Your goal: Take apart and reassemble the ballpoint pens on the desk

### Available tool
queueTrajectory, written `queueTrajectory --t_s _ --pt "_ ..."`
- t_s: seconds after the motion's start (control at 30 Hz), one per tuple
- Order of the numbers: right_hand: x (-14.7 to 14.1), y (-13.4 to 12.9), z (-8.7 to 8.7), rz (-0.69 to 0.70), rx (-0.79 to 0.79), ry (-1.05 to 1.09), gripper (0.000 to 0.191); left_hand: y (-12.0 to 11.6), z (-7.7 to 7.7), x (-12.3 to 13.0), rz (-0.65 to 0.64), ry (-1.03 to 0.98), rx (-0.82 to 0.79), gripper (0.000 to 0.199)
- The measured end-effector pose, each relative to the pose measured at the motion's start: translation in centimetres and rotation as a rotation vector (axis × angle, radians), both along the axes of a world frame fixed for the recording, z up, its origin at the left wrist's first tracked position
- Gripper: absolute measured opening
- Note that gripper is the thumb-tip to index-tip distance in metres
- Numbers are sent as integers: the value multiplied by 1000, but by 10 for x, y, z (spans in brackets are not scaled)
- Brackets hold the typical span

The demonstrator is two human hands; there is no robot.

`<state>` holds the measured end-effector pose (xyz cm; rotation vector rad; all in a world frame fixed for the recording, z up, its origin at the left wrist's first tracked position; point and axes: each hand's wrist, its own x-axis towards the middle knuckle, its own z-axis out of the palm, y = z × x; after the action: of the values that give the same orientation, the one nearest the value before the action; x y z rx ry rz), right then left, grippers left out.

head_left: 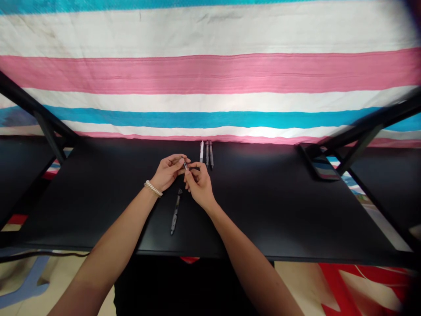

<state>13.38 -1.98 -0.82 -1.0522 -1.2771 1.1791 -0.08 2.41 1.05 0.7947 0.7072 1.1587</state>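
Black tabletop [263, 210]: beyond grey plastic pen [175, 213], left hand [166, 172], right hand [202, 186] together, pinching slim silvery piece [186, 166]; likely light, slippery; grip mid-length.

No readable text, labels, brands, numbers or signs show anywhere.

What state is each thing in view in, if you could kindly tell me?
Left hand: pinching slim piece
Right hand: pinching slim piece
Slim piece: held, too small to make out
Nearer gray pen: lying loose
White pen: lying flat
Two gray pens: lying side by side
Phone-like object: lying flat
Bracelet: worn
Striped sheet: creased
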Motion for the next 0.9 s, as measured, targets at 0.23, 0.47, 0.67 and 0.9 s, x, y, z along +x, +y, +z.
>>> queueTrajectory --t_s 0.23,0.47,0.67,0.9 --pt "3 3 1 -23 -23 -170 39 12 -7 -6 306 -62 -49 20" --pt "5 1 0 -215 232 -377 30 10 -4 -1 340 -73 -116 9" --pt "3 0 6 -239 368 -325 22 11 -4 0 393 -103 -150 7" --pt "4 1 7 -216 249 -218 15 12 -3 -2 430 -143 -168 7"
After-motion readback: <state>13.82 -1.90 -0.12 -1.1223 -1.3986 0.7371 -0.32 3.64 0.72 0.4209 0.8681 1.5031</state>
